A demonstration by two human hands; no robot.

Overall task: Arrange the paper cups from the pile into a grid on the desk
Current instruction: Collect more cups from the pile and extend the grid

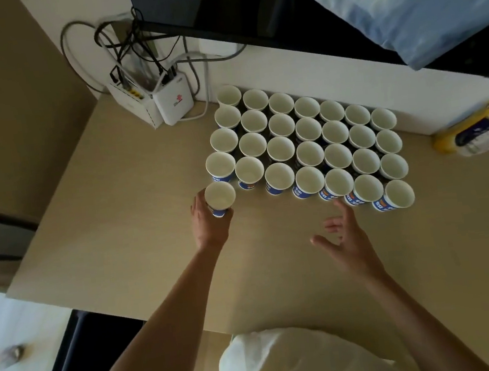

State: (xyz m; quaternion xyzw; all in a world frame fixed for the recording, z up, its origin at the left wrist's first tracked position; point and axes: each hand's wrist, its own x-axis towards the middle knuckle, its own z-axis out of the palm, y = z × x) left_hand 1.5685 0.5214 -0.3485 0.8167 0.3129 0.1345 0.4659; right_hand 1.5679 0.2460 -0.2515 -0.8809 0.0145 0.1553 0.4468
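L hand reached fwd, fingers wrapped round a paper cup at the cup grid's near-left corner. R hand hovered w/ fingers spread, holding nothing, just before the grid's front row.

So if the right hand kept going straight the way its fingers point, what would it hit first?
Probably the white paper cup with a blue band, third from the right in the grid's near row. The open right hand points at it, though its height above the wooden desk is unclear.
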